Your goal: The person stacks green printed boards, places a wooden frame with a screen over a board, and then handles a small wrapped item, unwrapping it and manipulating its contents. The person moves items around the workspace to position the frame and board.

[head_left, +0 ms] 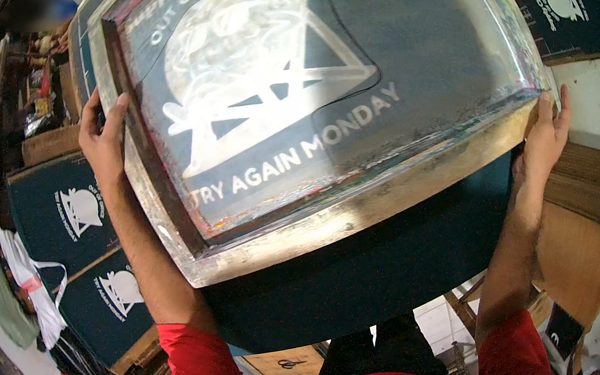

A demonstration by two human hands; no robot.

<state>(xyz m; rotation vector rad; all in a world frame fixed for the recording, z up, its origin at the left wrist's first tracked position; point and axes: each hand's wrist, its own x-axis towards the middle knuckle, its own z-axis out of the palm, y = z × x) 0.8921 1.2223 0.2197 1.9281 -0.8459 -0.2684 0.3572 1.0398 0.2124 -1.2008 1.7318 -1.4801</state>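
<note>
The big printing screen (318, 99) looks stiff and a bit heavy (its mesh could tear), so the left hand (102, 135) and right hand (545, 139) each grip its frame edge, fingers curled around it.

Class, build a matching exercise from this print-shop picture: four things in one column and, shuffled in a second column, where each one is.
Things
1. left hand
2. right hand
3. metal-framed printing screen
4. dark printed shirts on wooden boards

Places
A. grips the frame's right corner
B. lie at the picture's left, beside the frame
C. grips the frame's left edge
D. held over a dark green cloth

Pairs: 1-C, 2-A, 3-D, 4-B
</note>
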